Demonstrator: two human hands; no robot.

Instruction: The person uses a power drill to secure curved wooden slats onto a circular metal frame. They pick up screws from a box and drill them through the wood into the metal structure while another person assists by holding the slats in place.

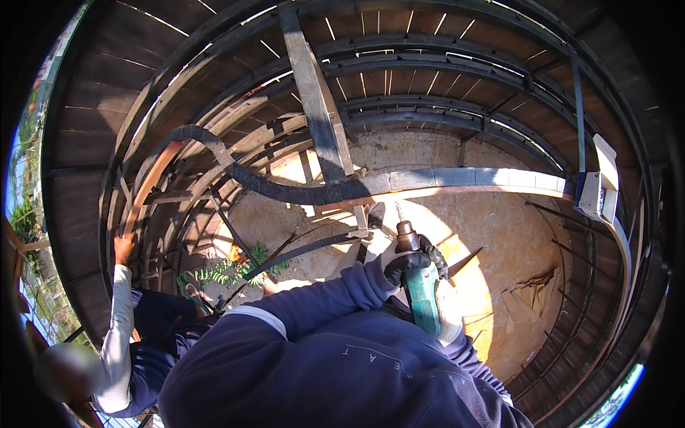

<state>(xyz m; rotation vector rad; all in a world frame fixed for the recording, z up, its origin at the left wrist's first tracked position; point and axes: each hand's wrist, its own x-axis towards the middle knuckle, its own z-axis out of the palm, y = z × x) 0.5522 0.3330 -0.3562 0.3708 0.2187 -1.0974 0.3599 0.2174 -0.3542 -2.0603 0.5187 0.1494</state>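
Observation:
A teal power drill (422, 296) is held close in front of my chest, its dark chuck (407, 235) and thin bit (399, 212) pointing away from me. My left hand (404, 267), in a black-fingered glove, is closed around the drill near the chuck. On the drill's other side my right hand (435, 258) grips it too, in a glove with a pale back. Beyond the bit runs a long curved wooden rail (428, 178), dark at the left and paler at the right. The bit tip appears apart from it; depth is hard to judge.
A dark upright plank (314, 100) meets the rail. At the left, a co-worker's hand (123, 248) touches a reddish wooden strip (150, 178). A white and blue box (598, 189) sits at the rail's right end. Curved slatted walls (428, 78) surround me; leafy branches (242, 267) lie lower left.

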